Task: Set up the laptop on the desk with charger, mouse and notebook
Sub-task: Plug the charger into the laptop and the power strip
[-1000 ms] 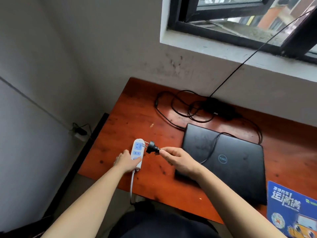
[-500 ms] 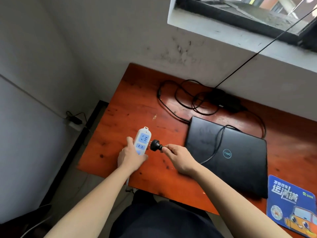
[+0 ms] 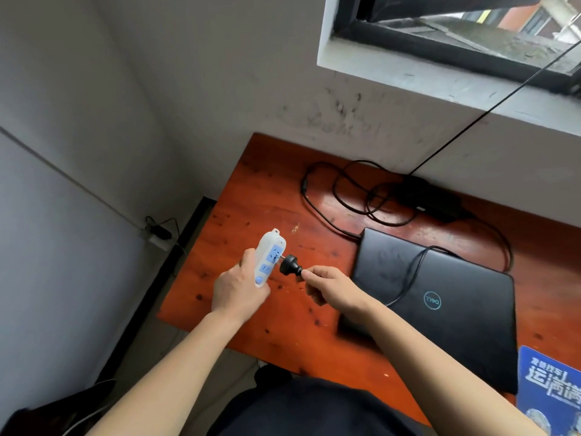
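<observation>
My left hand [image 3: 239,289] grips a white power strip [image 3: 269,254] with blue sockets, lifted and tilted above the red-brown desk [image 3: 251,196]. My right hand [image 3: 333,289] pinches the black charger plug [image 3: 290,264], whose prongs touch the strip's upper socket. The closed black laptop [image 3: 440,306] lies to the right, with the charger cable running across its lid. The charger brick [image 3: 430,196] and its coiled cable [image 3: 345,196] lie at the back of the desk.
A blue printed pad or notebook [image 3: 553,391] lies at the desk's right front corner. A window sill [image 3: 440,73] juts out above the desk, and a thin black wire runs down from it. A wall socket with a plug [image 3: 157,234] sits low on the left wall.
My left hand has lifted the power strip off the desk and tilted it. The plug has moved closer, so its prongs now meet the socket. The view has tipped downward.
</observation>
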Action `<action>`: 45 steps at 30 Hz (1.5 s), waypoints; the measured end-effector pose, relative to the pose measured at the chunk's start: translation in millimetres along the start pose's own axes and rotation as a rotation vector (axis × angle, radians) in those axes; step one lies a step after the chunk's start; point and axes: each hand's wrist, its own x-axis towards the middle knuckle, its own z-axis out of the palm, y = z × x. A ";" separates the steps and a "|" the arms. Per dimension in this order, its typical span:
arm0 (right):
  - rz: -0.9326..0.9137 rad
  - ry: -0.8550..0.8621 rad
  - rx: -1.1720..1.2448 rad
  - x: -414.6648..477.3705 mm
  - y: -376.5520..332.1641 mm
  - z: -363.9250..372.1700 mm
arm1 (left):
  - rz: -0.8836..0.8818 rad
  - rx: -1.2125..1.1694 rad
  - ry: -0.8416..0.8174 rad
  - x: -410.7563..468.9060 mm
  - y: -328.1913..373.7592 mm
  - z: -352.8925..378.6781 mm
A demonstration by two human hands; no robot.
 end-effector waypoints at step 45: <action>-0.589 0.376 -0.674 -6.4 11.1 -14.8 | -0.102 -0.730 -0.425 17.0 -1.6 -7.9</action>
